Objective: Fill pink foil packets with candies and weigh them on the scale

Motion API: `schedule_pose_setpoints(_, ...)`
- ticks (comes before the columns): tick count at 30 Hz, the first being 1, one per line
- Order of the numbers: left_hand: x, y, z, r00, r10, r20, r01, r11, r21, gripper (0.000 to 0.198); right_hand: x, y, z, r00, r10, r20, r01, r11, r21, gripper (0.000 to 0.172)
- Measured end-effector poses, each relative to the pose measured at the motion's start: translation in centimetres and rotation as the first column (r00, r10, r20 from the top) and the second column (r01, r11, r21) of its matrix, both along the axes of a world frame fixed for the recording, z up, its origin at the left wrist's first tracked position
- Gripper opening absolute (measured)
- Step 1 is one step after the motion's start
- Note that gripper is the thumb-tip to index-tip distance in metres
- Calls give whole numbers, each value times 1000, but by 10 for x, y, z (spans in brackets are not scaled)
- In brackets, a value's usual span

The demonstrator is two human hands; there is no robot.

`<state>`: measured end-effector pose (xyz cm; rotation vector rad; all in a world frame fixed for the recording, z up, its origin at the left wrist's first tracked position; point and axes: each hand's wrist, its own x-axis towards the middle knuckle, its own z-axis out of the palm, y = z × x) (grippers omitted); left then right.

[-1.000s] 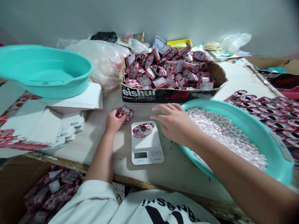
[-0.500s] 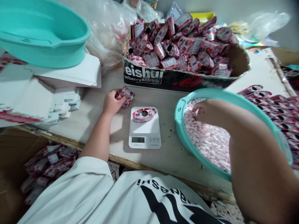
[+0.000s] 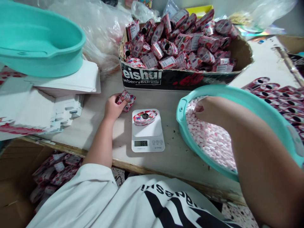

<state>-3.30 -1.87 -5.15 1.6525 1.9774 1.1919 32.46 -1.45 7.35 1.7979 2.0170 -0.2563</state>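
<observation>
My left hand (image 3: 113,107) grips a small red and pink printed carton (image 3: 126,100) above the table, left of the white digital scale (image 3: 148,134). On the scale's plate lies a similar carton (image 3: 145,117) with a dark round hole facing up, and digits show on the display. My right hand (image 3: 201,107) is in a turquoise basin (image 3: 181,109), among small pale pink and white candies (image 3: 213,142). Its fingers look curled at the candies. The wrist and forearm hide most of them, and what they hold cannot be seen.
A black cardboard box (image 3: 190,79) heaped with printed cartons stands at the back. An empty turquoise basin (image 3: 42,60) rests on white card sheets (image 3: 90,76) at left. Cartons stand in rows (image 3: 285,101) at right. More lie in a brown box (image 3: 14,177) below the table edge.
The view has shifted slightly. My right hand stays in the basin, its curled fingers showing a little more. My left hand keeps its carton, and the scale's carton has not moved.
</observation>
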Motion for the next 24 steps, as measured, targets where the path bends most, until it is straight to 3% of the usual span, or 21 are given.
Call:
schedule_pose_setpoints(4, 2, 0, 0, 999, 3, 44, -3, 1000, 4, 51, -11, -2, 9, 993, -44, 112, 52, 996, -68, 10)
schedule_pose_setpoints(13, 8, -1, 7, 995, 17, 101, -17, 1000, -2, 52, -15, -2, 15, 988, -35, 152, 49, 995, -86, 19)
schedule_pose_setpoints(24, 5, -1, 5, 997, -1, 75, 1, 1000, 5, 52, -1, 5, 0, 997, -28, 75, 35, 996, -86, 27)
